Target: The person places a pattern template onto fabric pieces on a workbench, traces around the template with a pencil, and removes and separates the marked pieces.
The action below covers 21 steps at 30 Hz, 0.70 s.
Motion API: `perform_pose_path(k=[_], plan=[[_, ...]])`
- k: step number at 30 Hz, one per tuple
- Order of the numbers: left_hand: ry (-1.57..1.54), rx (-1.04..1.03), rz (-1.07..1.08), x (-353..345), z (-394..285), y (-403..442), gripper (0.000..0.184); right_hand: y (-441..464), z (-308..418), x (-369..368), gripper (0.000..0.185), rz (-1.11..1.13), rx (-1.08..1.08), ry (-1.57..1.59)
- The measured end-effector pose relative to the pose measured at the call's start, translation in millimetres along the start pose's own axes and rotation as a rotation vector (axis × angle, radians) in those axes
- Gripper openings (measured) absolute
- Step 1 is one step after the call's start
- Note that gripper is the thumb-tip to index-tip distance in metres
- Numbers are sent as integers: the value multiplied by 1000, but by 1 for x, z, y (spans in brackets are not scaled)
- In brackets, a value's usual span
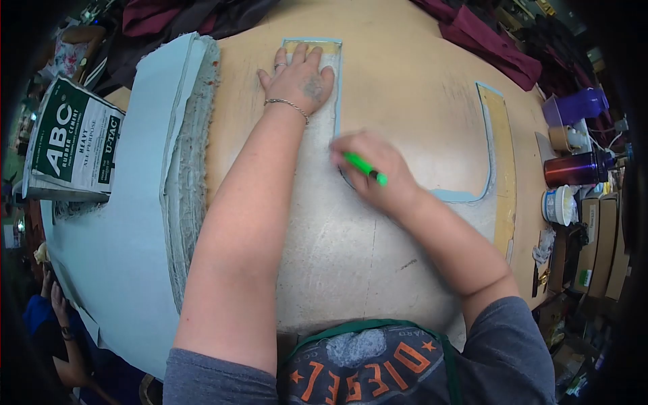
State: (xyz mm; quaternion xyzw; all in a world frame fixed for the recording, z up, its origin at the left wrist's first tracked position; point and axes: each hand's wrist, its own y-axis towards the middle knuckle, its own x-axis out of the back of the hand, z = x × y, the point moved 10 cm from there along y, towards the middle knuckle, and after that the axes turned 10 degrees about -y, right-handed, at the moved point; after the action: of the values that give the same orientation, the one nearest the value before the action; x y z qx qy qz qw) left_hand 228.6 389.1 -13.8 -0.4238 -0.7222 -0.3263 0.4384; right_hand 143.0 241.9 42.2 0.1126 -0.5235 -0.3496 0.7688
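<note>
My left hand [300,79] lies flat with its fingers spread on the upper end of a grey U-shaped template [324,233], over a strip of yellowish tape. A bracelet and a ring are on this hand. My right hand [379,165], slightly blurred, grips a bright green marker [361,166] at the inner edge of the template. The marker's tip is hidden by my fingers. A light-blue border [459,196] shows along the template's edges, and more yellow tape [503,169] runs down its right arm.
Left of the template stands a thick stack of light-blue sheets [148,155] with frayed edges, bearing a rubber cement can [77,142]. Dark red cloth [482,40] lies at the back. A dark tumbler [574,169] and white tub [559,205] stand right. Another person's hands [57,300] show lower left.
</note>
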Motion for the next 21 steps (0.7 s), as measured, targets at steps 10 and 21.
perform_pose_path(k=[10, 21], plan=[[69, 20, 26, 0, -1, 2, 52, -100, -48, 82, 7, 158, -481, 78], [68, 33, 63, -1, -5, 1, 51, -177, -166, 163, 7, 136, -840, 493]])
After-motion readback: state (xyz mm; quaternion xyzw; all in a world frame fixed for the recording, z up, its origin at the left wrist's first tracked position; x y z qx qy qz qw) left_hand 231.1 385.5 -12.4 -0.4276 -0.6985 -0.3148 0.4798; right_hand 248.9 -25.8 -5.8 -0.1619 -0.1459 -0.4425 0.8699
